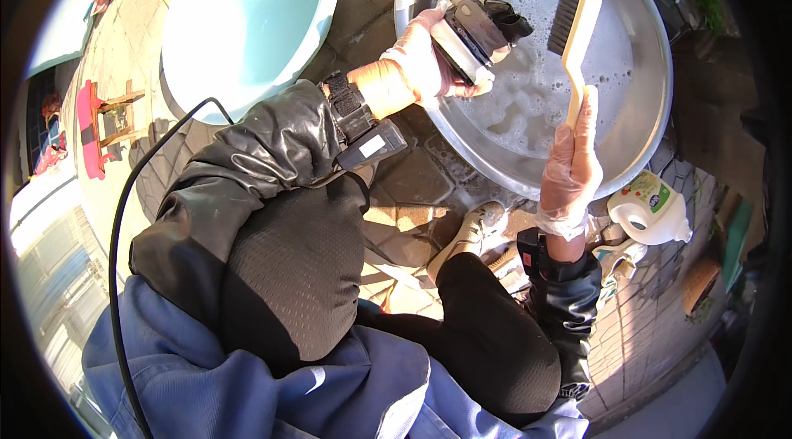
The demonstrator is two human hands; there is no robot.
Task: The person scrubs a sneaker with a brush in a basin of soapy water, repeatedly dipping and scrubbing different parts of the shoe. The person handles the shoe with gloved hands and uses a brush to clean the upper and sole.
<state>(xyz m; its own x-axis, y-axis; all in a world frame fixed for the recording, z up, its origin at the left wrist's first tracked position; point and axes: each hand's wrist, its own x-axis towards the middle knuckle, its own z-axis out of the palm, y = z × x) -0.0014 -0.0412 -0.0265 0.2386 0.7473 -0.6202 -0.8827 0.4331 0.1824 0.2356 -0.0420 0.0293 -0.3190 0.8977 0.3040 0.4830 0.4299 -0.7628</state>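
Observation:
My left hand (427, 61), in a clear thin glove, grips a dark shoe or sandal with a pale sole (473, 33) over the left side of a metal basin (657, 67). Dark straps hang from the item's right end; its exact kind cannot be told. Soapy, foamy water (520, 98) lies in the basin. My right hand (572, 166), gloved the same way, holds a brush (578, 37) by its pale handle at the basin's near right side. The brush's dark bristles point left, towards the held item but apart from it.
A light tub of water (291, 24) stands left of the basin. A white detergent jug (649, 207) lies on the paving at the right. A small stool with a pink top (91, 129) is far left. A black cable (117, 253) runs along my left side. My shoe (476, 228) is near the basin.

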